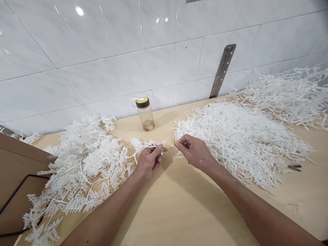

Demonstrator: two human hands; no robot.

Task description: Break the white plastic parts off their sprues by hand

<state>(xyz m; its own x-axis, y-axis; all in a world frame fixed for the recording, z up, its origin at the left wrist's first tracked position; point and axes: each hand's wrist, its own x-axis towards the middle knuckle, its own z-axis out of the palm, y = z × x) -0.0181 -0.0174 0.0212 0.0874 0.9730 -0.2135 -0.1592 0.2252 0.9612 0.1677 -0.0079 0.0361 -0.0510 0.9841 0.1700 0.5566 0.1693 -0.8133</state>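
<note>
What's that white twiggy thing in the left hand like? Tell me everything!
The white twiggy piece has thin stems splitting into little branches, and looks plastic. It stretches sideways in front of the bottle, pinched in the left hand, strands showing on both sides. Whether it touches the left pile is unclear.

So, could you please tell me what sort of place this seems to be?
Perhaps a small workshop or indoor handwork area: thin white pieces lie heaped on both sides of a wood-coloured table, with a tiled wall behind it.
</note>
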